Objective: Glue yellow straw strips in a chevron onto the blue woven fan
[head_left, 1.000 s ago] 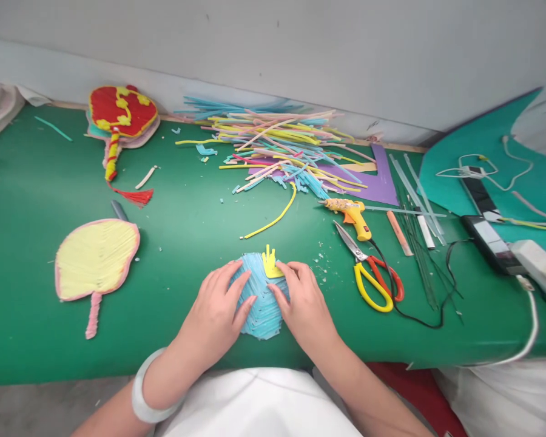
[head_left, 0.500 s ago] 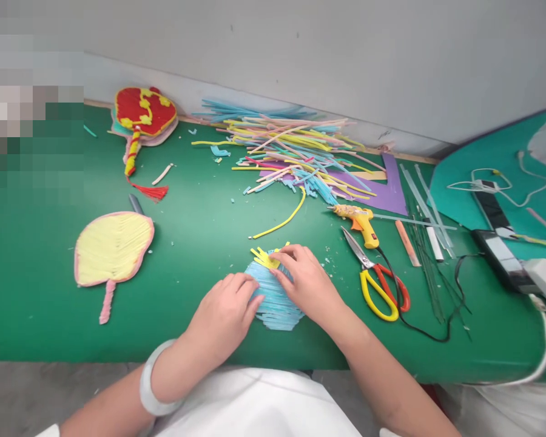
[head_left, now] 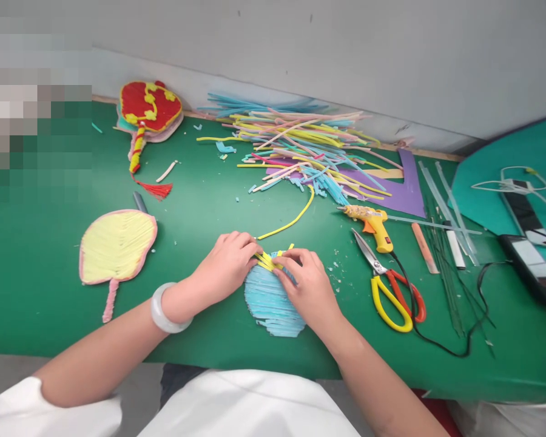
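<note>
A rounded panel of blue pipe cleaners (head_left: 275, 300) laid side by side rests on the table in front of me. Short yellow pipe cleaner pieces (head_left: 266, 261) lie across its far edge. From the left, my left hand (head_left: 227, 264) pinches the ends of these yellow pieces between thumb and fingers. My right hand (head_left: 310, 288) is closed at their other side, fingertips pressed on the yellow pieces and the hand partly over the blue panel. Just beyond my hands curves a long yellow pipe cleaner (head_left: 293, 223).
Scissors (head_left: 382, 273) and a yellow glue gun (head_left: 370, 226) with a black cord lie to the right. A heap of coloured pipe cleaners (head_left: 300, 136) is at the back. On the left are a yellow leaf-shaped fan (head_left: 118, 246) and a red fan (head_left: 152, 109) with a tassel.
My left hand has moved up from the blue panel's left side to the yellow pieces at its far edge. My right hand stays near the same spot. The view has shifted slightly.
</note>
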Available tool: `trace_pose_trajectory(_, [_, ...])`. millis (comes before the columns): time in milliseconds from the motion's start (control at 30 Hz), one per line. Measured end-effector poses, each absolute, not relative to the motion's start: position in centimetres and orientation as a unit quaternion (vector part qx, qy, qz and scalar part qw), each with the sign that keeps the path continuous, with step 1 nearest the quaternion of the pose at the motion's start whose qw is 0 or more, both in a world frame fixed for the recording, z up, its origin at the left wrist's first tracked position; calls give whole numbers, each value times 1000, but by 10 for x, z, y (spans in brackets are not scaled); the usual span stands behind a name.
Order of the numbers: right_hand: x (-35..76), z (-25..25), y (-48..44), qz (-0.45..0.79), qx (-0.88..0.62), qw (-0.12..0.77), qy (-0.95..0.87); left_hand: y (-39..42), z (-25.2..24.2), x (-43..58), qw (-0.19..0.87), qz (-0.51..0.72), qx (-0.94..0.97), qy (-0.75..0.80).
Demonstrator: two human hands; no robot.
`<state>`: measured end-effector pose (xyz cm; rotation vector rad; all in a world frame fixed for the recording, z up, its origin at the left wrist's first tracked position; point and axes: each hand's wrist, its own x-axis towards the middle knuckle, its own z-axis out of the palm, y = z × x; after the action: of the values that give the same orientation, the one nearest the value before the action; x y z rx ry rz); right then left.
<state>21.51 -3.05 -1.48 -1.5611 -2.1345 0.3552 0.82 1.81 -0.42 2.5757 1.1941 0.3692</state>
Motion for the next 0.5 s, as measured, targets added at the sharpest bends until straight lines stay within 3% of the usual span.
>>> trace_pose_trajectory(500, [217,-15,-30,139,-562,232,-782,20,-13,-1,36,149,933,325])
